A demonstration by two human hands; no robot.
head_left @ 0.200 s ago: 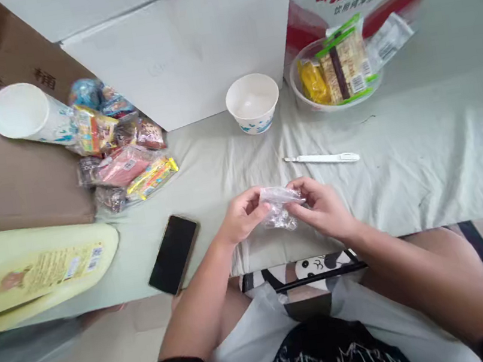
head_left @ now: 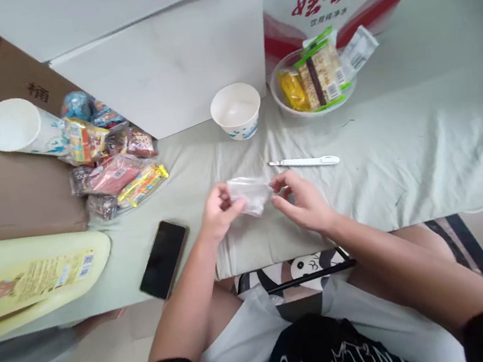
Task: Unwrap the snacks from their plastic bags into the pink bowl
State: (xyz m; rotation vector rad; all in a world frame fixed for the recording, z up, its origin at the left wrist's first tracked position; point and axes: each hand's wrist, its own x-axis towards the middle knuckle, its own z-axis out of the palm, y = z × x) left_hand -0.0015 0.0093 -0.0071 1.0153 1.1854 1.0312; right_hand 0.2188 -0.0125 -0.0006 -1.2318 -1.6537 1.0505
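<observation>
A small clear plastic bag [head_left: 250, 195] is pinched at its left edge between the thumb and fingers of my left hand [head_left: 219, 211], held just above the cloth-covered table. Close to the bag's right edge is my right hand [head_left: 301, 199], its thumb and curved forefinger apart. Whether a fingertip still touches the film is hard to make out. Just beyond the hands lies a white knife with a slim handle and a small metal tip [head_left: 305, 162]. A white paper bowl [head_left: 236, 109] with a blue pattern stands farther back.
A plastic bowl of packaged snacks [head_left: 317, 79] stands back right, before white boxes [head_left: 161, 72]. To the left are a heap of wrapped snacks [head_left: 113, 176], a paper cup on its side [head_left: 24, 125], a phone [head_left: 163, 259] and a pale yellow package [head_left: 42, 277].
The bag, gripped by both hands before, now lies flatter in my left hand. My right fingers have parted and loosened from it. The view has shifted slightly to the right.
</observation>
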